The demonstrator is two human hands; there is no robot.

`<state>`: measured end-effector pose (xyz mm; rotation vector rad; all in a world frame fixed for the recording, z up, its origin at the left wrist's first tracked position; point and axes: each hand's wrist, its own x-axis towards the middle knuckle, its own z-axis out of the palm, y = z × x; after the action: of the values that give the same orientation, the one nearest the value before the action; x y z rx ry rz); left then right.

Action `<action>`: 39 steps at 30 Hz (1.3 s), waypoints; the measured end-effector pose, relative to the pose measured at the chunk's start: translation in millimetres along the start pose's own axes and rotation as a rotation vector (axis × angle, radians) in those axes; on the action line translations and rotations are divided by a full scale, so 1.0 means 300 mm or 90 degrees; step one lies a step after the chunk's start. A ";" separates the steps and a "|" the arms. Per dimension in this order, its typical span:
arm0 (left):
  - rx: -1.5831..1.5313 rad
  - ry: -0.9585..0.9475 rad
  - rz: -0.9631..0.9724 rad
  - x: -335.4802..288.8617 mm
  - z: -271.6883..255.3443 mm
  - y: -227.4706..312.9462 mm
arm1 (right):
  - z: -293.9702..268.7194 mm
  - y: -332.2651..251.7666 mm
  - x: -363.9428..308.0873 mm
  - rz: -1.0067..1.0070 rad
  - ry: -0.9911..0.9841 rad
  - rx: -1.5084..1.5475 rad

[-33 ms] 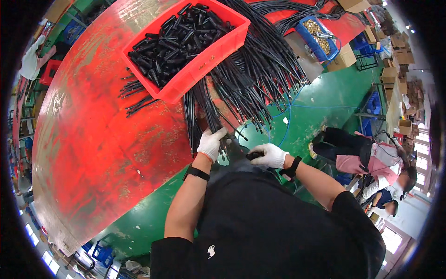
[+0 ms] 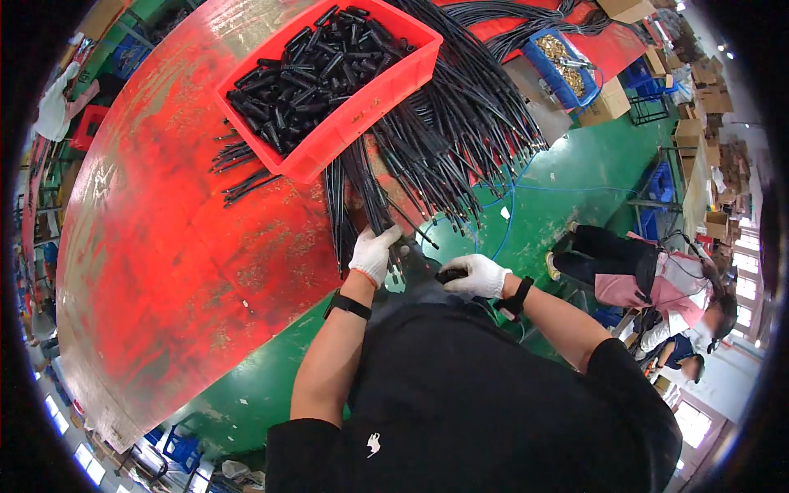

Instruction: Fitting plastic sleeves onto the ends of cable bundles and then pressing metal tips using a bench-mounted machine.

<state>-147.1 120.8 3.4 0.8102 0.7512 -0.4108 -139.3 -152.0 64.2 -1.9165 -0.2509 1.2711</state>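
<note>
As the head view shows, the left hand (image 2: pixel 374 253), at frame centre, grasps black cables (image 2: pixel 372 197); the right hand (image 2: pixel 477 275), right of centre, curls around a black piece (image 2: pixel 449 275). Upper centre: red bin (image 2: pixel 363 123), on the bench (image 2: pixel 189 246).

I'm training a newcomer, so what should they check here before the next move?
1. Gloves: ok, left hand and right hand wear white ones.
2. Left hand at the black cables: ok.
3. How many cables it grips: cannot tell, fingers hide them.
4. Right hand holding a dark piece: ok.
5. Cables neatly laid: not ok, ends fan out unevenly.
6. Red bin stocked with black pieces: ok.
</note>
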 end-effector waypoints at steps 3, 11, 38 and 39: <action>-0.002 0.000 0.016 0.012 -0.005 -0.014 | 0.008 0.024 -0.003 0.002 0.008 0.011; 0.028 0.018 -0.003 0.026 -0.008 -0.013 | 0.073 -0.010 0.048 0.071 0.084 0.045; 0.113 0.057 -0.008 -0.026 -0.184 0.076 | 0.058 -0.264 0.550 -0.074 0.146 -0.288; 0.112 0.068 0.001 -0.028 -0.182 0.066 | 0.087 -0.241 0.510 -0.034 0.120 -0.341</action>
<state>-165.2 175.8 -5.5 1.0034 0.8216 -0.4394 -70.5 -6.2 6.4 -2.4443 -0.5870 1.0444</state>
